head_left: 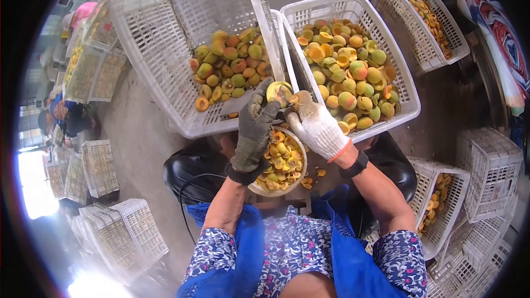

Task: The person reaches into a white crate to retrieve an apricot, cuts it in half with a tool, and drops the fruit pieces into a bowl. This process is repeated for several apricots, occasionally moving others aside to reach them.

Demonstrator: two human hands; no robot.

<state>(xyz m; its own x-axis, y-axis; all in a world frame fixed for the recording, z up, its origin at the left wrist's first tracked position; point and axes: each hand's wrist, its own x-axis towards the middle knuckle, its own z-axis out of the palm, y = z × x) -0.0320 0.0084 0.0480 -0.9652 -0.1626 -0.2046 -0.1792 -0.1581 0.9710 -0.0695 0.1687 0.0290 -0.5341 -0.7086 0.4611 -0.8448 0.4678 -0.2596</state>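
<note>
Beyond the tub (pixel 305 166), the left hand's (pixel 255 120) fingers clamped fruit (pixel 277 90); the right hand's (pixel 318 125) were unclear; slackening risked a drop.

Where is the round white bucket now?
In the head view, the round white bucket is near centre, between the black-clad knees, partly beneath the grey-gloved left hand.

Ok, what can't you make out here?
Head view:
Underside of the yellow-green fruit: faces away from the camera.
Whether the white-gloved right hand holds a tool: covered by its own grip.
Floor of the round white bucket: buried under yellow fruit pieces.
Bright pink shape, upper left: too blurred to identify.
</note>
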